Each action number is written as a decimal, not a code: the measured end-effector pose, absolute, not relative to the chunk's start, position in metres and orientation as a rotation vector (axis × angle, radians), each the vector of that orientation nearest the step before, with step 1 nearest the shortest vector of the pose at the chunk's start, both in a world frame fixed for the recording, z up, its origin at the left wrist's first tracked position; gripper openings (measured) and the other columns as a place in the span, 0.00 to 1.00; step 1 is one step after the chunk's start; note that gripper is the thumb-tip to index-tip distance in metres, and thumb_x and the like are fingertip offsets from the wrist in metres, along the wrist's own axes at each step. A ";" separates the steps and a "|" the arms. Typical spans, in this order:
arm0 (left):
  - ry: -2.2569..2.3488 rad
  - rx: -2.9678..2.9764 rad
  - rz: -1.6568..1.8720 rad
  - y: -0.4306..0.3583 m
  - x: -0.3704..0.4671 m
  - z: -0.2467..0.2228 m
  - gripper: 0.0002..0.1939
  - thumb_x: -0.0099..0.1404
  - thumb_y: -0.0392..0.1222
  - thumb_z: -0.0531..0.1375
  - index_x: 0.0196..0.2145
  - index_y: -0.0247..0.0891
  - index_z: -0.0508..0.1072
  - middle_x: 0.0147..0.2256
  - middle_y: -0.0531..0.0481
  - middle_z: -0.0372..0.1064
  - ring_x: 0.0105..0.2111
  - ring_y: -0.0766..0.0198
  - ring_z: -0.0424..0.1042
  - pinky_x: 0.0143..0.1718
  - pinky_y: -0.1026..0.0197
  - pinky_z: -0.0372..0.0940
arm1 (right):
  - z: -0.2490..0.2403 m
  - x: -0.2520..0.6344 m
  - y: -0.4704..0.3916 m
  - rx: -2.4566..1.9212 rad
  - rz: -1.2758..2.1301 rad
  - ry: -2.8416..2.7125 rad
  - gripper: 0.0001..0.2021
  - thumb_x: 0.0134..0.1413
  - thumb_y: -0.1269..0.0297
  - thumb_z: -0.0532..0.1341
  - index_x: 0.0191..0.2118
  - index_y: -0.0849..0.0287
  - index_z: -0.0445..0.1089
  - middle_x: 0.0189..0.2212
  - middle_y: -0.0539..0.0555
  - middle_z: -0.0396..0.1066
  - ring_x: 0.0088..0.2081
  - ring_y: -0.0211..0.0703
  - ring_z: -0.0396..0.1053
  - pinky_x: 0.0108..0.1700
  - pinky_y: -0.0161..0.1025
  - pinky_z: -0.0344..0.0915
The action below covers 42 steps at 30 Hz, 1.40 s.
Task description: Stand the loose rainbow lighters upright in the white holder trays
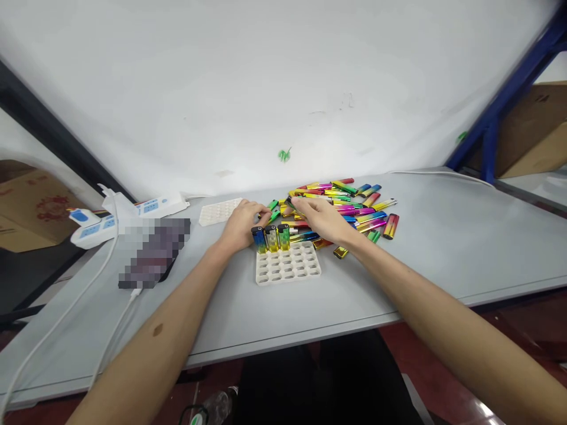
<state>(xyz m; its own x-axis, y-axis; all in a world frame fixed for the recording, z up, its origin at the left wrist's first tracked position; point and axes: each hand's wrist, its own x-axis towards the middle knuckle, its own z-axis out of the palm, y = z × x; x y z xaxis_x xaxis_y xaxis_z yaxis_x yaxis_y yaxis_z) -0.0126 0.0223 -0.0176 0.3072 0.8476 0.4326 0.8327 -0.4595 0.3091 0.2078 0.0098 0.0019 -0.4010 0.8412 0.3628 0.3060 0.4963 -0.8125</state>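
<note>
A white tray with rows of holes (pixel 287 271) lies on the grey table, and three lighters (pixel 271 239) stand upright along its back row. Just behind the tray's left corner, my left hand (pixel 245 224) has its fingers closed on a green lighter (pixel 273 215). My right hand (pixel 319 216) reaches over the left part of a pile of shiny coloured lighters (pixel 361 213); its fingers are pinched at a lighter with a dark top, partly hidden by the hand.
A second white holed tray (pixel 218 212) lies behind my left hand. Power strips (pixel 95 231), white cables and a blurred-out phone (pixel 155 254) occupy the table's left side. A white wall rises behind; cardboard boxes (pixel 38 206) stand beyond both ends.
</note>
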 end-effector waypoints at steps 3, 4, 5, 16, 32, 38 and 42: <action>1.624 2.506 0.852 0.022 -0.012 -0.018 0.11 0.66 0.40 0.54 0.32 0.40 0.76 0.34 0.49 0.76 0.37 0.56 0.65 0.40 0.55 0.62 | 0.000 0.207 0.010 -0.964 0.872 -1.900 0.20 0.65 0.47 0.50 0.33 0.58 0.68 0.25 0.47 0.60 0.29 0.38 0.59 0.33 0.37 0.55; 1.624 2.507 0.850 0.023 -0.013 -0.018 0.11 0.66 0.40 0.54 0.32 0.40 0.76 0.33 0.49 0.76 0.37 0.56 0.65 0.40 0.55 0.62 | 0.000 0.207 0.009 -0.973 0.861 -1.888 0.18 0.64 0.48 0.52 0.34 0.58 0.67 0.25 0.47 0.60 0.28 0.37 0.58 0.33 0.36 0.55; 1.624 2.511 0.852 0.023 -0.013 -0.018 0.11 0.66 0.40 0.54 0.32 0.40 0.76 0.33 0.49 0.76 0.37 0.56 0.65 0.40 0.55 0.62 | -0.001 0.207 0.009 -0.978 0.854 -1.883 0.17 0.62 0.48 0.54 0.34 0.57 0.65 0.25 0.46 0.59 0.28 0.37 0.57 0.32 0.36 0.55; 1.604 2.517 0.849 0.024 -0.013 -0.019 0.12 0.66 0.41 0.54 0.31 0.40 0.76 0.33 0.48 0.75 0.37 0.56 0.65 0.41 0.54 0.62 | 0.003 0.206 0.007 -1.010 0.965 -1.790 0.26 0.65 0.45 0.45 0.21 0.56 0.56 0.16 0.46 0.50 0.20 0.36 0.49 0.25 0.37 0.50; 1.605 2.507 0.878 0.025 -0.014 -0.020 0.11 0.66 0.42 0.55 0.32 0.41 0.76 0.34 0.49 0.76 0.38 0.56 0.65 0.42 0.53 0.62 | 0.008 0.209 0.005 -0.965 1.107 -1.684 0.28 0.64 0.44 0.46 0.17 0.54 0.45 0.14 0.46 0.43 0.18 0.34 0.40 0.21 0.36 0.45; 1.559 2.517 0.851 0.026 -0.016 -0.020 0.08 0.64 0.43 0.58 0.33 0.41 0.77 0.31 0.49 0.74 0.37 0.55 0.65 0.40 0.54 0.62 | 0.011 0.207 0.002 -1.009 1.129 -1.679 0.27 0.64 0.46 0.48 0.18 0.54 0.43 0.14 0.45 0.42 0.18 0.34 0.40 0.21 0.37 0.46; 1.540 2.571 0.845 0.028 -0.019 -0.023 0.08 0.64 0.45 0.60 0.34 0.41 0.79 0.32 0.47 0.71 0.38 0.55 0.63 0.40 0.54 0.62 | 0.012 0.207 0.002 -1.020 1.119 -1.680 0.25 0.65 0.51 0.47 0.17 0.55 0.45 0.13 0.46 0.45 0.17 0.34 0.42 0.21 0.37 0.45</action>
